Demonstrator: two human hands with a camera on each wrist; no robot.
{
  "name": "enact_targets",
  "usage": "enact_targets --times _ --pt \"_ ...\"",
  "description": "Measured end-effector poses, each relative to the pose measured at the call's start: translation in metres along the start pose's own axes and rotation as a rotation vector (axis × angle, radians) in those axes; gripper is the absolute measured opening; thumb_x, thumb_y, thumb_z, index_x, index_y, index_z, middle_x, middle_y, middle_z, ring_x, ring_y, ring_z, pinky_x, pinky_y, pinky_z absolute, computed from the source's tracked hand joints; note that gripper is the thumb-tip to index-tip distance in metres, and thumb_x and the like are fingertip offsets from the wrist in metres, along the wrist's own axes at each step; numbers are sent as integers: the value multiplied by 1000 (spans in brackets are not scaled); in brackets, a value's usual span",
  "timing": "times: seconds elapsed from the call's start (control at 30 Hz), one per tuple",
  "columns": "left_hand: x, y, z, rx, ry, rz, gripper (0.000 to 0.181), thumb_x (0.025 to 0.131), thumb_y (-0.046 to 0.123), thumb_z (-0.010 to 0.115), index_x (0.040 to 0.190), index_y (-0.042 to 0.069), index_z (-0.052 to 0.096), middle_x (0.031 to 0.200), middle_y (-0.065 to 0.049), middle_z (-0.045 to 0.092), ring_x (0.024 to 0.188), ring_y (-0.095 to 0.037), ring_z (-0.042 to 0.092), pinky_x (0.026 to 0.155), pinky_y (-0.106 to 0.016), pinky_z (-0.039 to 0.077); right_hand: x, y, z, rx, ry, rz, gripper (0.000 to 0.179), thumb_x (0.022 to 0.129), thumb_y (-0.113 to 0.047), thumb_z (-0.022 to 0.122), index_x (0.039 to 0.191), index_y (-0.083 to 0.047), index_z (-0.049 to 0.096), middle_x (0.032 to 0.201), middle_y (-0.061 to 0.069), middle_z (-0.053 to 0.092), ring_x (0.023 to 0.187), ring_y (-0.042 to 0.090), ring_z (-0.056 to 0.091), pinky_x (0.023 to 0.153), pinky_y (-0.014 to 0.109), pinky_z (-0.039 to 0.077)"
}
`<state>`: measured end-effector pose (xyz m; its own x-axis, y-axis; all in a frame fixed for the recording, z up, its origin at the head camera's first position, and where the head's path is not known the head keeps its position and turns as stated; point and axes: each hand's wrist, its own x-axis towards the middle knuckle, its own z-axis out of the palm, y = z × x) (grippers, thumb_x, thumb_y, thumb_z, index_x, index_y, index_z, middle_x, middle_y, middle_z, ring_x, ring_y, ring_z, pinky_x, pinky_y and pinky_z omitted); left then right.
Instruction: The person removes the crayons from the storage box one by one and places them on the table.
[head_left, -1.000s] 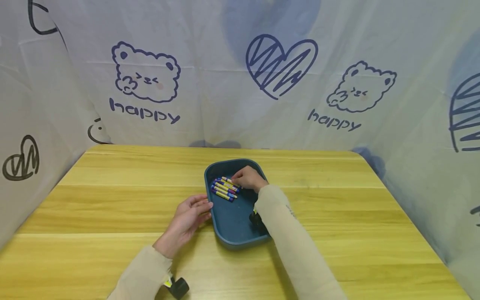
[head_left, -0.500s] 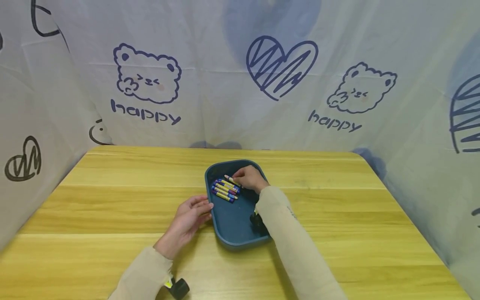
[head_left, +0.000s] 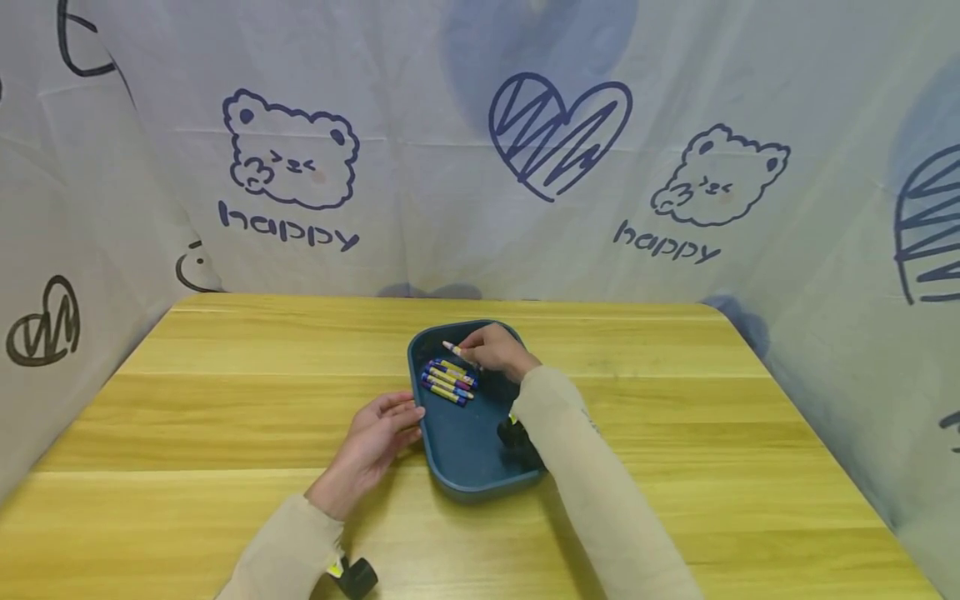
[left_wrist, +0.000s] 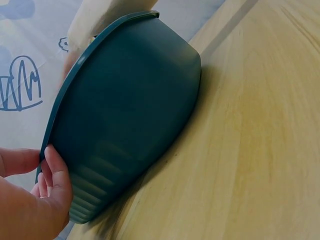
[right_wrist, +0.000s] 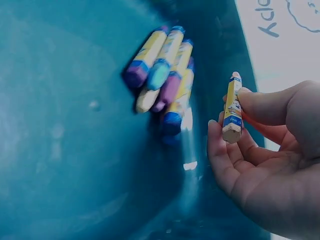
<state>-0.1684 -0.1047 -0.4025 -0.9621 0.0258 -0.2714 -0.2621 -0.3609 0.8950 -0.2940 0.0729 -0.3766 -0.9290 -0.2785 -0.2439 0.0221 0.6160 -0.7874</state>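
A pale pink crayon (right_wrist: 233, 107) with a yellow and blue wrapper is pinched between the thumb and fingers of my right hand (head_left: 495, 350), above the far end of a dark teal plastic bin (head_left: 468, 446). Several other crayons (head_left: 448, 383) lie side by side on the bin's floor, just left of that hand. Seen from the right wrist, the pile (right_wrist: 165, 75) shows purple, light blue and cream ends. At the bin's left side my left hand (head_left: 378, 433) holds the rim; the left wrist view shows thumb and fingers (left_wrist: 57, 172) pinching it.
The bin stands on a wood-grain table (head_left: 225, 400). Behind and at both sides hangs a white cloth (head_left: 420, 167) with bear, heart and lettering prints. A small black camera (head_left: 356, 577) sits at the left wrist.
My right hand has lifted the pink crayon away from the pile, up and slightly towards the far rim. The left hand and the bin have stayed in place.
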Motion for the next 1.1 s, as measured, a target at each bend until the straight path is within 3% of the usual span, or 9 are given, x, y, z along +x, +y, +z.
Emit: enact_targets --times 0.23,0.53,0.83,1.0,1.1 --pt "0 -1 0 -5 -1 0 35 93 -9 54 125 -11 41 93 -6 58 76 -10 60 68 -20 52 -8 -16 -15 17 -17 -47 27 99 -10 55 121 2 63 111 22 62 90 31 56 87 47 48" --pt "-2 -1 0 -5 -8 5 35 94 -8 53 126 -11 40 91 -4 58 76 -9 60 68 -20 53 -12 -22 -41 37 9 -79 30 98 -12 58 124 2 60 117 20 60 104 37 56 94 47 47" --pt "0 -2 -1 -2 -6 3 38 93 -8 53 128 -12 39 93 -5 58 77 -9 60 69 -19 53 -16 -5 -67 2 53 -97 30 97 -12 58 124 3 61 117 18 61 98 30 57 85 39 51" --pt "1 -2 -1 0 -4 -2 41 94 -8 53 131 -13 37 96 -7 58 77 -9 60 69 -19 53 -19 11 -78 17 81 -74 30 97 -12 58 123 3 62 118 20 60 99 34 57 76 31 49" --pt "1 -2 -1 -1 -3 -2 40 93 -8 53 130 -13 38 97 -8 58 76 -9 60 69 -19 53 -22 23 -83 22 95 -53 29 97 -11 58 121 4 62 117 22 60 95 32 57 77 33 49"
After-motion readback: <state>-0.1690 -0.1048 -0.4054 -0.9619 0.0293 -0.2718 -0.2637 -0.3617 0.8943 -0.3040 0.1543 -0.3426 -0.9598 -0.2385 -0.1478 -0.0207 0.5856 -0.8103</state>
